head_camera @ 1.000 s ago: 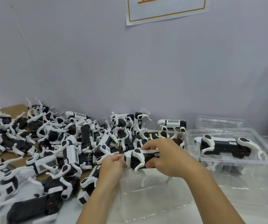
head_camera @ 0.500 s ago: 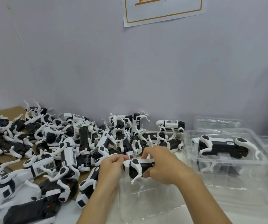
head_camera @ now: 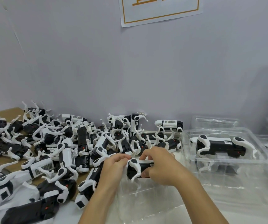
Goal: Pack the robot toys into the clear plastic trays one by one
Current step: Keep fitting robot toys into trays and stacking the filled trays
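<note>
Gripping a black-and-white robot toy from both ends, the person holds it in the lower middle of the frame, just above a clear plastic tray that lies on the worktop below the hands. The left hand has its fingers curled round the toy's left end, and the right hand wraps over the right end, with fingers on top and the thumb underneath. One white leg of the toy hangs down toward the tray. To the right of centre, a second tray already contains a packed robot toy lying lengthwise. A heap of loose robot toys fills the left half of the frame, partly on brown cardboard. On the grey wall at the upper middle hangs a white sign with an orange border.
</note>
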### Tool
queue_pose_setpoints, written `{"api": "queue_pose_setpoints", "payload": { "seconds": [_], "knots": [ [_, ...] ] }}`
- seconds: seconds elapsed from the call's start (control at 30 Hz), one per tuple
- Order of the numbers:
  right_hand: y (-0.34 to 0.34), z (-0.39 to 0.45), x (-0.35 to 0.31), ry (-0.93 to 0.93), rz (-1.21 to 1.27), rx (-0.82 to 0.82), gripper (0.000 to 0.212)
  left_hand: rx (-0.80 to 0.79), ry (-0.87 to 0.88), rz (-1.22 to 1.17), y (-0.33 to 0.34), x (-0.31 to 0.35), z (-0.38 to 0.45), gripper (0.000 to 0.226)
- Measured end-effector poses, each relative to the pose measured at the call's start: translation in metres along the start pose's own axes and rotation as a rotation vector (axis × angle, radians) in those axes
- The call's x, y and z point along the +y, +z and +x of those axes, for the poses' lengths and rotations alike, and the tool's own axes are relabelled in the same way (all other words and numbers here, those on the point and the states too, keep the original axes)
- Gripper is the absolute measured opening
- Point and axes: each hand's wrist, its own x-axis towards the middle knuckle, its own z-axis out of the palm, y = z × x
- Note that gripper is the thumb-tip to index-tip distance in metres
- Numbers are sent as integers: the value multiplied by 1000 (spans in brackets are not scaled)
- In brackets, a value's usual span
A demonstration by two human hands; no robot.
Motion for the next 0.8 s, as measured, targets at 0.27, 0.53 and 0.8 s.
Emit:
{"api": "queue_pose_setpoints", "payload": {
  "seconds": [0.27, 0.53, 0.8],
  "knots": [
    [7, 2, -1, 57, -86, -27, 43, 3, 55, 47, -2, 0, -8, 29],
    [4, 2, 2, 67, 0, -17, 43, -1, -3, 6, -3, 2, -8, 22],
    [8, 2, 1, 55, -107, -38, 45, -44, -57, 78, -7, 1, -4, 32]
  ]
}}
